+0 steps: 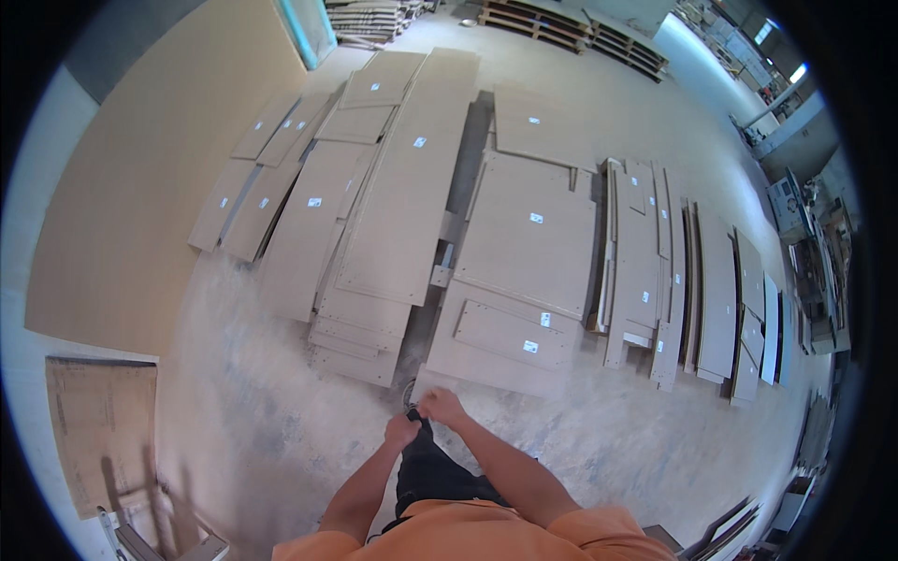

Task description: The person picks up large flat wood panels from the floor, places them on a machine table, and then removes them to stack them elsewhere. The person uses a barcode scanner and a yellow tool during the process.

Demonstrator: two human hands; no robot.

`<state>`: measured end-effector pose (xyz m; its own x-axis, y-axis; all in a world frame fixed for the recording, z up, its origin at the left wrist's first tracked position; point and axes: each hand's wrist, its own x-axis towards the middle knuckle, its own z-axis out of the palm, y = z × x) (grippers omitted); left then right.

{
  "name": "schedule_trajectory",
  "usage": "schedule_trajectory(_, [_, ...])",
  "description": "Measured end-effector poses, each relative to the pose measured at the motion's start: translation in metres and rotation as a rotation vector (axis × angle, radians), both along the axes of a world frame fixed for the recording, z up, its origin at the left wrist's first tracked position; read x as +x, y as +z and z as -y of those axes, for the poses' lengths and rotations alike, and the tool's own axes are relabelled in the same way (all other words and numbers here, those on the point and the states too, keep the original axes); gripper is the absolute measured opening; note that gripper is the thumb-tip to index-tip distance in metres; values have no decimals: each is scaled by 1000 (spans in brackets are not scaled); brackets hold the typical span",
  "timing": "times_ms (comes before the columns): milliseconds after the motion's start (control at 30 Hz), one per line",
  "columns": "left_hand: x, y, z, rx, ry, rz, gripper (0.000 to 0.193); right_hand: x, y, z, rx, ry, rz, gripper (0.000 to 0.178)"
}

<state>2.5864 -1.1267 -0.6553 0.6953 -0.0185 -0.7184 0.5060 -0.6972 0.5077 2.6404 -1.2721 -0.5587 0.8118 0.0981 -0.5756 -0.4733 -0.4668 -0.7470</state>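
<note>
My left hand [402, 431] is closed, with the fingers curled in front of my dark trousers [438, 472]. Just ahead and to the right, my right hand [441, 407] is closed too, its fingers bent inward. A small dark thing [409, 394] shows beside the fingers; its kind is too unclear to name, and whether either hand holds it does not show. Beyond the hands lie stacks of flat beige boards with small white labels. Nearest is a board stack [496, 351] in the middle, with a long board stack [412, 187] to its left.
Narrower board stacks [645, 262] stand in rows on the right. A large beige sheet [140, 178] leans at the left, with a cardboard piece [103, 421] below it. Wooden pallets [533, 23] lie at the back. Concrete floor [309, 439] surrounds my feet.
</note>
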Motion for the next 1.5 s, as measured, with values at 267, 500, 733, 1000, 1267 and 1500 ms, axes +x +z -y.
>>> schedule_trajectory(267, [-62, 66, 239, -1, -515, 327, 41, -249, -59, 371, -266, -468, -96, 18])
schedule_trajectory(500, [-161, 180, 531, -114, -949, 385, 35, -590, 40, 633, 124, -1744, 221, 31])
schedule_trajectory(733, [-309, 236, 763, -347, -1361, 327, 32, -736, 25, 692, 229, -2116, 386, 7])
schedule_trajectory(1000, [-482, 234, 1013, -402, -1870, 371, 42, -805, -55, 662, 407, -1933, -408, 25])
schedule_trajectory(1267, [-758, 270, 1208, -447, -2303, 318, 41, -979, -5, 711, 611, -2671, 46, 16])
schedule_trajectory(1500, [-769, 246, 1439, -18, -2236, 17, 35, -961, 5, 838, 918, -2607, -175, 18])
